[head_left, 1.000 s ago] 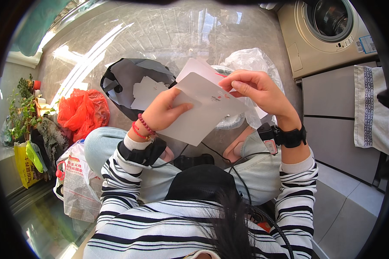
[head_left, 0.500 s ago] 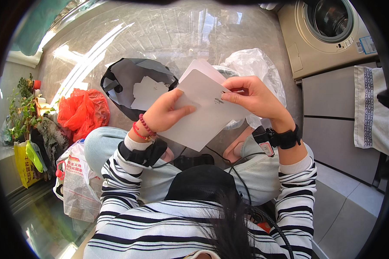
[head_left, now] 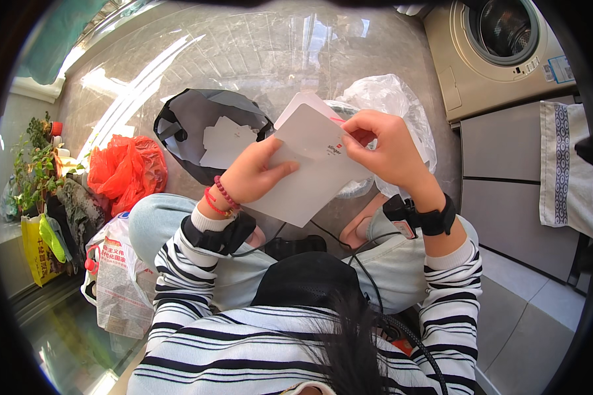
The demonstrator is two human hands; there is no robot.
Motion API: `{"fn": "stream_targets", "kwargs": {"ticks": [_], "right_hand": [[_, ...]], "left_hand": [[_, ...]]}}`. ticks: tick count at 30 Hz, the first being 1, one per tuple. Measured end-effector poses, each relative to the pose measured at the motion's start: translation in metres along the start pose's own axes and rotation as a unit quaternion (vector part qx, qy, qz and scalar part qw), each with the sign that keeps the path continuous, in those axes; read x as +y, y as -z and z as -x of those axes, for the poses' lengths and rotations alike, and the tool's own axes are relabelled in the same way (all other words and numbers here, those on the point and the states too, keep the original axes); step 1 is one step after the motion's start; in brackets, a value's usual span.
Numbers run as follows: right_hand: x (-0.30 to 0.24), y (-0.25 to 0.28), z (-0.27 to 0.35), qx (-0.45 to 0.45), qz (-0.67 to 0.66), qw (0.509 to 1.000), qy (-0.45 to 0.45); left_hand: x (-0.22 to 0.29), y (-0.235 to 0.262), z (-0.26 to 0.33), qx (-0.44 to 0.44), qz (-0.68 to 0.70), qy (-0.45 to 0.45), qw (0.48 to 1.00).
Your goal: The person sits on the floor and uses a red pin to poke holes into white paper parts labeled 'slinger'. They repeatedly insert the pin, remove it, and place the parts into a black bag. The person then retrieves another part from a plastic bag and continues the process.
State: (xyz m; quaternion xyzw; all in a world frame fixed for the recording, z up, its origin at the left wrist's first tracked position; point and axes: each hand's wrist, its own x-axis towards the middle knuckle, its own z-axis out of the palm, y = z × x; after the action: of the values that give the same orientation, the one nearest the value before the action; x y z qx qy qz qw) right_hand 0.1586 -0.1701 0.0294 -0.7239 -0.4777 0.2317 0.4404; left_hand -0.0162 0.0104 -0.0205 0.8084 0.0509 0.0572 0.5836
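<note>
Above my lap I hold a flat, pale grey card (head_left: pixel 310 168) with small print near its right corner. My left hand (head_left: pixel 249 172) grips its left side, the thumb lying across the front. A second, pinkish-white sheet (head_left: pixel 304 100) shows behind its top edge. My right hand (head_left: pixel 387 146) is closed in a pinch at the right corner; its fingertips partly hide what they grip. A thin red edge shows beside those fingers. Just past my left hand stands a dark open bag (head_left: pixel 184 125) with several white cards (head_left: pixel 229 139) inside.
A clear plastic bag (head_left: pixel 402 108) lies beyond my right hand. At left are a red plastic bag (head_left: pixel 128 172), a white printed bag (head_left: pixel 120 283) and potted plants (head_left: pixel 36 158). A washing machine (head_left: pixel 451 59) and grey cabinet (head_left: pixel 507 204) stand right. Black cables (head_left: pixel 369 276) cross my lap.
My right hand has turned and curled its fingers more at the card's corner, uncovering more of the print. The card has shifted very slightly; my left hand stays nearly still.
</note>
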Motion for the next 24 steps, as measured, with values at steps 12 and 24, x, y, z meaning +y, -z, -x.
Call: {"fn": "stream_targets", "kwargs": {"ticks": [12,24], "right_hand": [[-0.003,-0.003,0.004,0.049,0.179,0.982,0.02],[0.0,0.017,0.002,0.084,0.126,0.988,-0.001]], "left_hand": [[0.002,0.0,-0.003,-0.004,-0.026,-0.012,1.0],[0.007,0.001,-0.007,0.093,0.153,0.036,0.983]]}}
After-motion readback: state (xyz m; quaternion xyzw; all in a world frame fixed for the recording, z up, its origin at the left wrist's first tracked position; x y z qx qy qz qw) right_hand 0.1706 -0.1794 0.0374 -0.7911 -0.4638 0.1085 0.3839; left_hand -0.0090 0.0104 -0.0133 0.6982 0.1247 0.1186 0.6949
